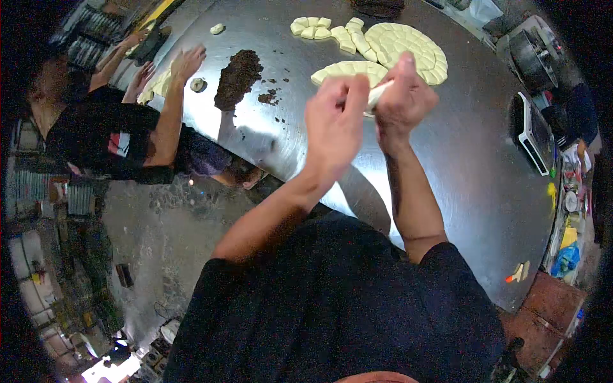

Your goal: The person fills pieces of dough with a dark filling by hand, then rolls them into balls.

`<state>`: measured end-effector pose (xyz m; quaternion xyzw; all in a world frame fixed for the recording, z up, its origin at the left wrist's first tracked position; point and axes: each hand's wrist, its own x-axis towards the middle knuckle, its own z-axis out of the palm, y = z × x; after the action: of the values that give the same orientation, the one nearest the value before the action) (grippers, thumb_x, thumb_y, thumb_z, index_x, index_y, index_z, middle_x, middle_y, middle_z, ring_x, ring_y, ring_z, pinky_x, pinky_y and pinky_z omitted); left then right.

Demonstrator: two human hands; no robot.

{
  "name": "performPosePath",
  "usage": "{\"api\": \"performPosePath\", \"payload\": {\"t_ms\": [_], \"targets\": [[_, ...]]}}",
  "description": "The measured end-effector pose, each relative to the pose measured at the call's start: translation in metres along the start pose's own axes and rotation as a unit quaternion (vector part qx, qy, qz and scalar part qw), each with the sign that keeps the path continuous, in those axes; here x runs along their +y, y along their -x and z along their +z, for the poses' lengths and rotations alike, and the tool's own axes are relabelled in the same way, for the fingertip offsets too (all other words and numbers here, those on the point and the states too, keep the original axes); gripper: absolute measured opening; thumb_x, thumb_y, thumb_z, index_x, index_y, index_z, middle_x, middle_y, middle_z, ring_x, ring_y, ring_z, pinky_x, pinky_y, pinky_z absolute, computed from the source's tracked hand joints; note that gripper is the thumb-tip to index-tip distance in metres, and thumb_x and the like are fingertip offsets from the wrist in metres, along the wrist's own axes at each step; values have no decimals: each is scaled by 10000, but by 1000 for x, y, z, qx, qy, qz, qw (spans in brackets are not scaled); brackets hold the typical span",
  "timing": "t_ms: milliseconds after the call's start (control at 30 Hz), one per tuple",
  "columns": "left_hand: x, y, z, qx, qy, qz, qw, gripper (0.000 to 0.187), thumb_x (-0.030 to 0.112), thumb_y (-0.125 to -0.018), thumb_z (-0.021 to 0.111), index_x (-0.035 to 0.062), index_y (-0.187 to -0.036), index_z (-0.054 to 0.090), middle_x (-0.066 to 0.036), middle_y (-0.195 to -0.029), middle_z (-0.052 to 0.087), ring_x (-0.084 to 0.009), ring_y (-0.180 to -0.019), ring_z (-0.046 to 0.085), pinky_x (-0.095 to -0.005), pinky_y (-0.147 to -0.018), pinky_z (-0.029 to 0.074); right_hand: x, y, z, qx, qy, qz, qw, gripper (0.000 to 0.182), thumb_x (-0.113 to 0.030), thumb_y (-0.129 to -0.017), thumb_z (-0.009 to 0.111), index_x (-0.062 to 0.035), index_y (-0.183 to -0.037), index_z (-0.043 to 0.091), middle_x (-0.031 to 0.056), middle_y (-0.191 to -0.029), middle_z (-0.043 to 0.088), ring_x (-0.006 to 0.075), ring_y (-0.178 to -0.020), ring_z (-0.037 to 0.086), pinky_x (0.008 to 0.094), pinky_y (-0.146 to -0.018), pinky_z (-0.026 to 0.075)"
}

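Observation:
Above the metal table, my left hand (337, 121) and my right hand (406, 102) are raised close together, with fingers curled. Between them is a small piece of pale dough (379, 96), gripped from both sides and partly hidden by the fingers. Motion blurs both hands somewhat. Just behind them lies a flat slab of dough (345, 69) scored into pieces. A larger round of cut dough (408, 48) sits beyond it, beside several separated dough pieces (311, 28).
At the left, a co-worker (102, 127) reaches over dough on the same metal table (472, 185). A dark crumbly heap (239, 80) lies near a small dough ball (198, 84). A white-edged device (535, 134) and a metal pot (531, 59) stand on the right.

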<state>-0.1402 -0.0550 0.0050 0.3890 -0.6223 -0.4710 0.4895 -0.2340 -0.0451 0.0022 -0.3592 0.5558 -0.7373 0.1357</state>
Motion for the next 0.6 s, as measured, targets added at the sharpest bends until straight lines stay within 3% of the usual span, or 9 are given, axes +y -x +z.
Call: {"api": "performPosePath", "payload": {"t_ms": [33,100,167,200,300,400,467,567,600], "targets": [[7,-3,2,0,-1,2,1000,416,360,-1001,496,-10,-881,644,-39,-820,606,-91,-746,517,-251,-667,436,-3,5,3,9,22,-70,997,335,-230,-889,617,-15,-638,672,68,-513,585,111,-473,525,272,-512,441],[16,-11,4,76,78,-167,980,726,634,-956,369,-11,-771,646,-42,-778,585,-121,-696,487,-294,-648,421,-16,15,3,-14,22,-139,990,312,-262,-902,612,-24,-758,752,78,-528,610,94,-488,545,271,-512,441],[0,-6,-5,92,99,-211,968,714,640,-950,382,12,-695,605,-43,-697,569,-131,-632,489,-302,-586,402,-6,39,1,-81,-22,-55,995,306,-279,-914,614,-23,-830,760,56,-588,649,101,-522,561,263,-536,444],[-17,-2,-15,104,116,-257,954,714,646,-944,394,34,-619,564,-44,-617,554,-141,-567,490,-310,-525,384,22,52,0,-153,-86,76,981,297,-269,-912,621,-17,-832,756,46,-617,656,94,-547,567,254,-549,444],[-122,21,-75,114,171,-415,886,714,703,-921,348,53,-789,612,-52,-728,610,-147,-593,539,-309,-564,447,86,79,2,-273,-286,473,787,203,-166,-861,667,24,-910,721,37,-762,676,62,-672,588,217,-599,453],[-168,62,-145,89,139,-354,920,725,670,-944,329,31,-1084,641,-69,-942,646,-164,-809,594,-298,-707,476,136,76,22,-384,-233,479,754,215,-89,-812,665,26,-989,706,26,-831,678,82,-721,603,231,-628,474],[-172,89,-178,81,131,-401,903,669,632,-958,351,34,-1140,590,-93,-996,656,-202,-841,612,-314,-733,505,165,59,62,-437,-1,215,874,278,-22,-856,571,24,-1119,649,129,-921,683,186,-766,639,319,-715,505],[-176,128,-198,149,92,-448,877,612,580,-973,380,27,-1128,590,-103,-1006,660,-219,-871,639,-353,-750,521,212,29,142,-387,182,-223,876,225,-32,-883,485,8,-1045,635,194,-887,645,292,-798,643,407,-726,499],[-182,144,-205,150,91,-452,875,612,580,-973,380,27,-1128,590,-103,-1006,660,-219,-871,639,-353,-750,521,226,30,166,-389,182,-219,876,225,-32,-883,485,8,-1045,635,194,-887,645,292,-798,643,407,-726,499]]}}
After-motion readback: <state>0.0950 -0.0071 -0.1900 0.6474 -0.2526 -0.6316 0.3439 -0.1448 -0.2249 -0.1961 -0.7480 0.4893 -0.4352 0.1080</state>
